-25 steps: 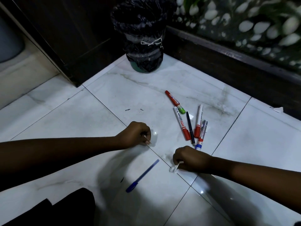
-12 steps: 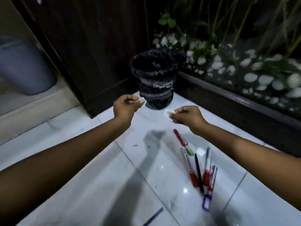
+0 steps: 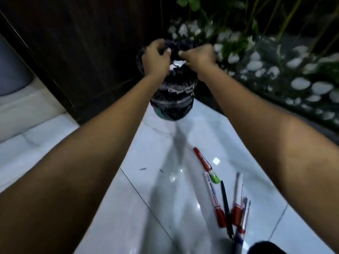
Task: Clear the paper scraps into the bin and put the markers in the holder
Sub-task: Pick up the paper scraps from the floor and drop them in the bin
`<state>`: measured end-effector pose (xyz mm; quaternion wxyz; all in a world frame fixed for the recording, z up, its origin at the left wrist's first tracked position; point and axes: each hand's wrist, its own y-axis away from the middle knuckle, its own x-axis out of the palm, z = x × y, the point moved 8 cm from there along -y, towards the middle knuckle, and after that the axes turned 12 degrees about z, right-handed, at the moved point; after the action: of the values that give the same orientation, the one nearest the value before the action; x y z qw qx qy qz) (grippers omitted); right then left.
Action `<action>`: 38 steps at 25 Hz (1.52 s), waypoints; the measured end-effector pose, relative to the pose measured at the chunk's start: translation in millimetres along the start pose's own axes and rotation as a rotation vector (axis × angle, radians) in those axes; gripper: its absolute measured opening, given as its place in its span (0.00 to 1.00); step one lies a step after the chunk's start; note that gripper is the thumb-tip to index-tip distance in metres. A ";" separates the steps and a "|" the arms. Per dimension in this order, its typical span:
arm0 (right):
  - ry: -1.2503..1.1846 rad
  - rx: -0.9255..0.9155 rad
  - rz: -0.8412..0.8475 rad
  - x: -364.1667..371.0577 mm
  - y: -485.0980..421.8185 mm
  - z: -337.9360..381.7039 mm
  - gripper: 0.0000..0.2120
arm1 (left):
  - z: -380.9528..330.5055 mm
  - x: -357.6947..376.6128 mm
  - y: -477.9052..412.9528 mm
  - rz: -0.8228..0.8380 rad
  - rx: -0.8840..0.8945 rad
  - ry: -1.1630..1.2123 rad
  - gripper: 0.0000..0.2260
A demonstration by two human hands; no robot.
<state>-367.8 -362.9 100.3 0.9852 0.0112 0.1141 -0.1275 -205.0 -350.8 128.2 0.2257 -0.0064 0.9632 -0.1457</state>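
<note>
My left hand (image 3: 156, 58) and my right hand (image 3: 199, 55) hover side by side over the mouth of the bin (image 3: 172, 99), which is lined with a black bag. Both hands have loosely curled fingers with nothing between them. Two white paper scraps (image 3: 177, 63) show just below and between the hands, inside the bin's rim. On the white floor tiles lie a red marker with a green cap (image 3: 204, 163), a white marker with a red cap (image 3: 213, 197), a black pen (image 3: 226, 204) and two more markers (image 3: 238, 204). One small white scrap (image 3: 216, 160) lies beside them. No holder is in view.
A dark wooden wall (image 3: 82, 43) stands behind the bin. A planter of white pebbles (image 3: 275, 74) and green stems runs along the right. A grey container (image 3: 11, 70) sits on a raised step at the left. A dark shape (image 3: 266, 247) fills the bottom right corner.
Both hands rose from the floor with scraps pinched, reached forward to the bin, and let the scraps go over it. The view tilted up and moved closer to the bin.
</note>
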 end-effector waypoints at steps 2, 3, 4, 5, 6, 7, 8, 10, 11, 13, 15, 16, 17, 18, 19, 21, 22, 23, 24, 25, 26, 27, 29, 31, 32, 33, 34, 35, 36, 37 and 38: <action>0.211 -0.124 0.075 -9.8 23.8 9.8 0.07 | 4.4 -0.7 18.4 -0.026 0.123 -0.040 0.12; 0.276 -0.212 0.105 -19.4 41.1 13.0 0.09 | 6.4 0.5 33.1 -0.022 0.196 -0.079 0.12; 0.289 -0.276 0.131 -32.2 66.9 12.3 0.12 | 5.3 2.7 50.7 -0.009 0.275 -0.123 0.12; 0.282 -0.329 0.167 -45.9 91.2 6.4 0.14 | 1.5 6.9 68.5 0.024 0.358 -0.171 0.12; 0.292 -0.334 0.224 -54.8 110.6 -7.1 0.13 | 0.2 14.4 83.1 0.084 0.429 -0.220 0.12; 0.326 -0.307 0.280 -64.1 130.4 -24.4 0.11 | -1.9 25.7 98.8 0.179 0.486 -0.265 0.11; 0.368 -0.242 0.308 -74.6 148.9 -44.7 0.08 | -3.7 39.7 115.0 0.301 0.529 -0.298 0.10; 0.406 -0.116 0.304 -103.1 184.2 -84.4 0.08 | -3.6 69.3 151.2 0.552 0.546 -0.318 0.09; 0.406 -0.067 0.280 -121.3 201.1 -100.7 0.10 | -4.5 84.8 167.1 0.649 0.538 -0.313 0.08; 0.383 0.021 0.218 -150.5 225.0 -133.7 0.16 | 1.2 110.1 187.1 0.746 0.482 -0.293 0.09; 0.432 0.110 0.142 -178.1 238.0 -164.1 0.15 | 6.3 134.0 195.1 0.787 0.389 -0.259 0.09; 0.487 0.156 0.125 -193.2 245.5 -175.8 0.13 | 4.4 151.4 200.7 0.827 0.357 -0.248 0.09; 0.545 0.198 0.165 -196.9 250.2 -186.7 0.11 | 4.6 165.4 206.9 0.882 0.342 -0.255 0.09; 0.590 0.233 0.245 -195.7 254.2 -198.3 0.09 | 4.4 179.4 215.5 0.951 0.338 -0.269 0.10; 0.621 0.258 0.340 -190.4 259.4 -209.1 0.07 | 4.7 192.8 225.2 1.020 0.333 -0.279 0.10; 0.631 0.283 0.506 -169.2 271.6 -228.1 0.14 | 6.8 209.4 240.1 1.101 0.295 -0.297 0.10; 0.614 0.279 0.548 -157.1 277.2 -236.1 0.19 | 9.1 214.2 244.8 1.118 0.274 -0.305 0.10; 0.610 0.258 0.559 -145.9 280.0 -241.3 0.22 | 11.7 218.0 248.0 1.122 0.252 -0.312 0.10; 0.615 0.222 0.555 -135.5 280.4 -244.5 0.22 | 14.9 220.9 249.6 1.119 0.231 -0.322 0.10; 0.636 0.194 0.547 -126.7 279.7 -246.3 0.20 | 17.7 223.3 250.3 1.110 0.216 -0.325 0.10; 0.655 0.179 0.542 -120.1 277.6 -247.4 0.18 | 20.4 225.3 250.0 1.098 0.204 -0.321 0.10; 0.664 0.181 0.538 -116.3 275.0 -247.7 0.15 | 22.6 227.3 249.4 1.085 0.192 -0.314 0.09; 0.640 0.199 0.544 -114.7 270.2 -250.4 0.10 | 24.4 230.7 248.0 1.062 0.185 -0.301 0.09; 0.586 0.203 0.537 -119.9 269.1 -250.9 0.05 | 23.6 233.6 247.3 1.042 0.202 -0.281 0.10; 0.573 0.194 0.482 -131.0 267.2 -250.7 0.03 | 22.9 234.9 246.8 1.030 0.208 -0.266 0.10; 0.579 0.178 0.392 -148.0 264.5 -250.2 0.02 | 22.1 236.7 245.9 1.018 0.206 -0.251 0.10; 0.617 0.166 0.276 -170.5 261.2 -250.3 0.03 | 21.4 238.8 244.9 1.010 0.198 -0.238 0.10; 0.691 0.166 0.157 -195.4 259.2 -250.2 0.05 | 20.7 241.3 244.2 1.003 0.190 -0.229 0.09; 0.780 0.180 0.039 -221.3 258.9 -250.5 0.05 | 19.8 243.9 243.3 0.998 0.186 -0.221 0.09; 0.866 0.207 -0.062 -247.2 260.3 -251.8 0.05 | 18.7 246.9 242.6 0.994 0.186 -0.213 0.09; 0.932 0.231 -0.144 -269.8 263.3 -254.2 0.04 | 16.8 249.5 242.1 0.990 0.190 -0.209 0.09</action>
<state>-611.3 -28.0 -87.6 0.8101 0.1683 0.5289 -0.1887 -408.7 -143.2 -62.8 0.3624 0.4563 0.8056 -0.1070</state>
